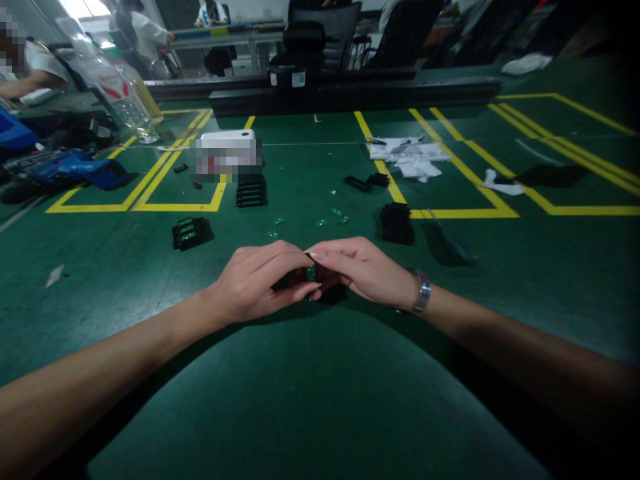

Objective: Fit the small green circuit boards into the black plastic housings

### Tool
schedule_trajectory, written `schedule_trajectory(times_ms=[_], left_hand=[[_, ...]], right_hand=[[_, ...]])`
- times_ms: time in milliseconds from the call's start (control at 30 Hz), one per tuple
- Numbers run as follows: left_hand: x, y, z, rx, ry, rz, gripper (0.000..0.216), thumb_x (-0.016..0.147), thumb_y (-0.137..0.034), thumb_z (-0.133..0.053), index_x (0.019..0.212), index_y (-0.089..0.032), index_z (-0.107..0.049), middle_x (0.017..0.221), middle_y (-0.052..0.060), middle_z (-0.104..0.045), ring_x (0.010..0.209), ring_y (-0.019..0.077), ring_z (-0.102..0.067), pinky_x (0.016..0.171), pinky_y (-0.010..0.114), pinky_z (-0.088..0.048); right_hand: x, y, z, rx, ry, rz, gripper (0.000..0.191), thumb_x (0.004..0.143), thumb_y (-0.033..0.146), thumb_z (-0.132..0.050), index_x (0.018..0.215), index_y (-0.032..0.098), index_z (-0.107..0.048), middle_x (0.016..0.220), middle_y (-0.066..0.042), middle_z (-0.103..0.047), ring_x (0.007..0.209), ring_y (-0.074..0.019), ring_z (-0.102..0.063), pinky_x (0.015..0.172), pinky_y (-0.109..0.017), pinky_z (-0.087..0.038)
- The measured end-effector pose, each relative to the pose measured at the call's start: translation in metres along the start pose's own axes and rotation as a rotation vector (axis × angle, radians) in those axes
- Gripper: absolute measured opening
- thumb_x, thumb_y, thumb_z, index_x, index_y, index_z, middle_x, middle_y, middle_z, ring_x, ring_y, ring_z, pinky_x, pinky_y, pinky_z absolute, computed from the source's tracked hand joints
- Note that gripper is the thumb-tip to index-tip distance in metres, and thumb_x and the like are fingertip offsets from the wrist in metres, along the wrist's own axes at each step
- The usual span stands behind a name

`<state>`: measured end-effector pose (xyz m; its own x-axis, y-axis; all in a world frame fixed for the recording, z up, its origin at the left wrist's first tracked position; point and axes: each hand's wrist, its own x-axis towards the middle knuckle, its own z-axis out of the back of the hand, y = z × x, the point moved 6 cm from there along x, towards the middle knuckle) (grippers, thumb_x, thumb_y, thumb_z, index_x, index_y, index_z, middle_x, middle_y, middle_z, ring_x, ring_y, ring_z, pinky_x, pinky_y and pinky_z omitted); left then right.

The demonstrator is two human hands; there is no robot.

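Between my two hands is a small green circuit board [311, 272], with a dark edge that may be a black holder. My left hand [267, 277] pinches it from the left, thumb below and fingers above. My right hand [350, 263], with a metal band at the wrist, closes on it from the right. Fingers hide most of the piece. Just beyond lie several loose green boards [321, 223]. A black block with green boards in it [191, 233] sits to the left, and a stack of black parts [397, 223] to the right.
Black slotted parts [251, 191] lie by a white box [230, 150]. Crumpled white paper [407, 157] is at the back right. Clear bottles [127, 100] and blue tools [95, 170] stand at the left. A black rail [350, 97] crosses the far edge; people sit beyond.
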<state>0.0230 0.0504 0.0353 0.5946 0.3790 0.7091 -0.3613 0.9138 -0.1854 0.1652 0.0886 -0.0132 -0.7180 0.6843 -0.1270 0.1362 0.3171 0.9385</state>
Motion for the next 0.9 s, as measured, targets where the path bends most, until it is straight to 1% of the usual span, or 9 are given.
schedule_trajectory(times_ms=[133, 267, 467, 667, 900], left_hand=[[-0.0003, -0.0002, 0.0001, 0.015, -0.008, -0.003, 0.034, 0.085, -0.025, -0.078, 0.112, -0.014, -0.062, 0.093, 0.006, -0.072, 0.083, 0.0149, -0.07, 0.071, 0.026, -0.057], [0.0008, -0.0001, -0.0008, 0.042, 0.021, 0.018, 0.034, 0.085, -0.026, -0.077, 0.113, -0.014, -0.062, 0.095, 0.007, -0.072, 0.083, 0.0148, -0.07, 0.07, 0.025, -0.056], [0.0014, 0.0008, -0.0019, 0.071, 0.047, 0.046, 0.036, 0.087, -0.028, -0.073, 0.117, -0.014, -0.06, 0.1, 0.008, -0.072, 0.089, 0.0164, -0.07, 0.073, 0.026, -0.057], [0.001, 0.0018, -0.0022, 0.045, 0.053, 0.058, 0.035, 0.087, -0.026, -0.072, 0.118, -0.015, -0.059, 0.101, 0.007, -0.071, 0.089, 0.0159, -0.069, 0.073, 0.026, -0.056], [0.0015, 0.0027, -0.002, 0.001, 0.067, 0.077, 0.037, 0.088, -0.024, -0.072, 0.12, -0.014, -0.059, 0.103, 0.008, -0.07, 0.091, 0.0161, -0.068, 0.072, 0.027, -0.055]], right_hand=[[0.0004, 0.0006, 0.0003, -0.007, -0.007, -0.005, 0.031, 0.088, 0.046, -0.074, 0.1, 0.017, -0.076, 0.088, -0.006, -0.076, 0.075, -0.0158, -0.074, 0.072, -0.027, -0.063], [0.0011, 0.0015, -0.001, 0.008, -0.003, 0.004, 0.027, 0.089, 0.044, -0.073, 0.098, 0.018, -0.077, 0.089, -0.005, -0.076, 0.075, -0.0152, -0.074, 0.072, -0.025, -0.063], [0.0013, 0.0008, 0.0011, 0.012, -0.029, 0.012, 0.025, 0.088, 0.043, -0.074, 0.097, 0.019, -0.078, 0.09, -0.005, -0.075, 0.075, -0.0157, -0.073, 0.071, -0.028, -0.064], [0.0017, 0.0015, 0.0001, 0.042, -0.01, 0.017, 0.02, 0.09, 0.039, -0.073, 0.094, 0.02, -0.077, 0.087, -0.004, -0.075, 0.072, -0.015, -0.073, 0.07, -0.026, -0.063], [0.0013, 0.0011, -0.0001, 0.054, -0.032, -0.008, 0.024, 0.085, 0.042, -0.077, 0.093, 0.019, -0.077, 0.085, -0.005, -0.075, 0.07, -0.0154, -0.073, 0.069, -0.026, -0.063]])
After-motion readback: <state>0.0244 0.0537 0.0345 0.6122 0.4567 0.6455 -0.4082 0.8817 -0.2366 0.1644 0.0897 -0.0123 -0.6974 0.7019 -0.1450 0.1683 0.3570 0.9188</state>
